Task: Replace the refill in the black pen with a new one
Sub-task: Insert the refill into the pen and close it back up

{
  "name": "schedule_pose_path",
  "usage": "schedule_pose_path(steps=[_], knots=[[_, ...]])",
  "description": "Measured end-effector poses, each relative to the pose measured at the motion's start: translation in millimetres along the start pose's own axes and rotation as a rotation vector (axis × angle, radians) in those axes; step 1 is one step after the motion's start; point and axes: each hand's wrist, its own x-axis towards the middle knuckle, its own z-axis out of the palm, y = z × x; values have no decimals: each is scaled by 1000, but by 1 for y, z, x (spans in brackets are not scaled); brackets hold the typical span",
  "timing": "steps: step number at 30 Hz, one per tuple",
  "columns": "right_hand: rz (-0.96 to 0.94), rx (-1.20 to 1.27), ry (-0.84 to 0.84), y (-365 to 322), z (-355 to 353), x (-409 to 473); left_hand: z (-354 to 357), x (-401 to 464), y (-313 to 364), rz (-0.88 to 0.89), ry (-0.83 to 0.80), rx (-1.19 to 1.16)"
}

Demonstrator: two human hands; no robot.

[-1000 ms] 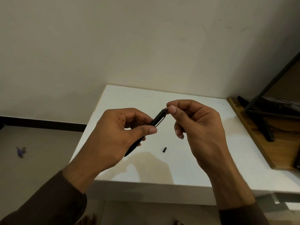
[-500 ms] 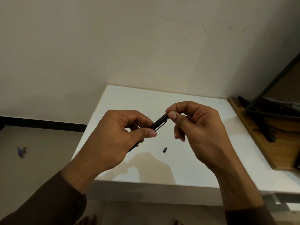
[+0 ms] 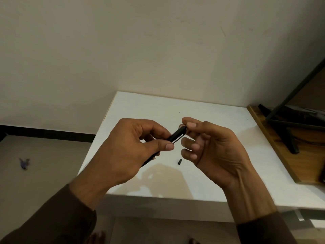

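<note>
The black pen (image 3: 176,135) with a silver clip is held slanted above the white table (image 3: 219,118). My left hand (image 3: 130,152) grips its barrel, and most of the lower part is hidden behind the fingers. My right hand (image 3: 212,147) pinches the pen's upper end between thumb and forefinger, while the other fingers are loosely curled. A small black pen part (image 3: 179,161) lies on the table just below the hands. No loose refill shows.
A wooden board (image 3: 284,148) with a black stand (image 3: 288,131) lies at the table's right. The wall rises right behind the table. The floor at the left holds a small purple scrap (image 3: 24,163). Bare toes show at the bottom edge.
My right hand has turned, palm more toward me, with fingers spread a little, still pinching the pen's upper end. The left hand and pen barely shifted.
</note>
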Motion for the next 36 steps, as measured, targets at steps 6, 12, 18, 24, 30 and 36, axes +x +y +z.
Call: schedule_pose_path(steps=[6, 12, 18, 24, 30, 36], knots=[[65, 131, -61, 2, 1, 0, 5, -2, 0, -6, 5, -16], [34, 81, -54, 3, 1, 0, 1, 1, -4, -22, 19, -26], [-72, -52, -92, 4, -8, 4, -2, 2, -4, -51, 16, -133], [-106, -909, 393, 24, -46, 17, -5, 3, -8, -77, 38, -133], [92, -1300, 468, 64, -47, 35, -7, 4, -8, -86, 74, -122], [95, -1466, 479, 69, -38, 36, -9, 6, -6, -77, 89, -144]])
